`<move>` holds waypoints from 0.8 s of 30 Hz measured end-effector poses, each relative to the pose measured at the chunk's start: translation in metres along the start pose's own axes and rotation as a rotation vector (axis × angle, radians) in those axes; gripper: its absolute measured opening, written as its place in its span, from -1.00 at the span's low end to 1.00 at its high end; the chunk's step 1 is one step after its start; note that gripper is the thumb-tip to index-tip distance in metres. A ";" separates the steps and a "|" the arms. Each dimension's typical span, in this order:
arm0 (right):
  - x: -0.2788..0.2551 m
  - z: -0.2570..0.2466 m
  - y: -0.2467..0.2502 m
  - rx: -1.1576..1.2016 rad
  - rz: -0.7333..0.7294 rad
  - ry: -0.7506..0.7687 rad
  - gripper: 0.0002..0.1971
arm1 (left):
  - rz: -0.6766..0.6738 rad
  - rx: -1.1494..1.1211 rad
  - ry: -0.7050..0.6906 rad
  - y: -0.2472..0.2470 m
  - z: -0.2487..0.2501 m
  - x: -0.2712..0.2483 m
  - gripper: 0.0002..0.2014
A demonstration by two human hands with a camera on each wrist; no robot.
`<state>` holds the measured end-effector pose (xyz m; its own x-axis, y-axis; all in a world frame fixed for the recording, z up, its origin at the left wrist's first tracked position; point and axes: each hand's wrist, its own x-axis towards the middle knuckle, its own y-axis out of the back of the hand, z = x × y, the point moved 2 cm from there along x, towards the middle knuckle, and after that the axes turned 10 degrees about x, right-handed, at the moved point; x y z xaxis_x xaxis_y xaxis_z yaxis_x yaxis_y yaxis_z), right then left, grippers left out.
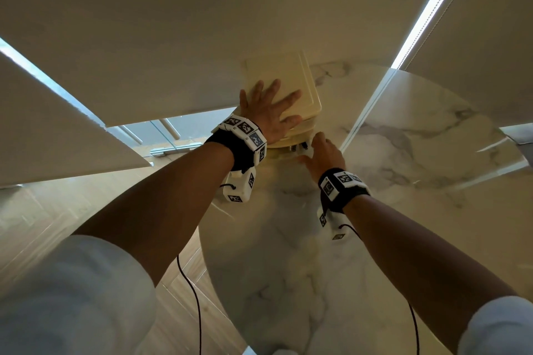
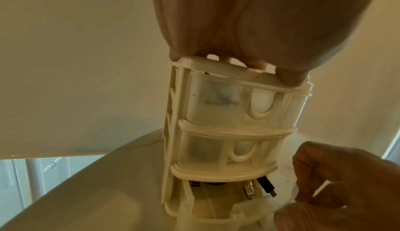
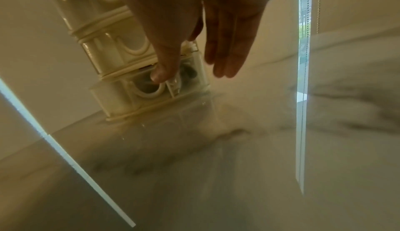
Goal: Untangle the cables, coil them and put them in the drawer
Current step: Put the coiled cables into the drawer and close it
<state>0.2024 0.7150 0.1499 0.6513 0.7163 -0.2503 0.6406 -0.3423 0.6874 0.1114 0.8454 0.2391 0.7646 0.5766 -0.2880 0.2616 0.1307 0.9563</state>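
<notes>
A small cream drawer tower (image 1: pixel 305 78) (image 2: pixel 227 132) (image 3: pixel 108 46) with three translucent drawers stands on the marble table (image 1: pixel 288 268). My left hand (image 1: pixel 271 106) (image 2: pixel 259 20) lies flat on its top, fingers spread. The bottom drawer (image 2: pixel 205 217) (image 3: pixel 121 96) is pulled part way out. Cable plugs (image 2: pixel 268 186) (image 1: pixel 297 148) and dark cable (image 3: pixel 188 71) lie inside it. My right hand (image 1: pixel 323 153) (image 2: pixel 335 183) (image 3: pixel 216 29) is at that drawer's front. Its thumb presses by the handle, and the other fingers hang straight beside the drawer.
The table is round, its edge (image 1: pixel 207 253) curving on my left above a wooden floor (image 1: pixel 57 210). Roller blinds (image 1: pixel 173 23) hang close behind the tower, with bright window gaps and a bead chain (image 3: pixel 318 3) on the right.
</notes>
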 end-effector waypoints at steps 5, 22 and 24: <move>0.012 0.007 -0.003 0.238 -0.031 -0.173 -0.18 | -0.003 -0.005 -0.006 -0.001 0.000 0.001 -0.41; 0.020 -0.003 0.005 0.134 -0.174 -0.203 -0.35 | -0.050 0.048 -0.034 0.004 -0.005 0.002 -0.41; 0.014 0.009 0.016 0.124 -0.166 -0.200 -0.30 | -0.001 0.039 -0.041 0.008 -0.004 0.000 -0.41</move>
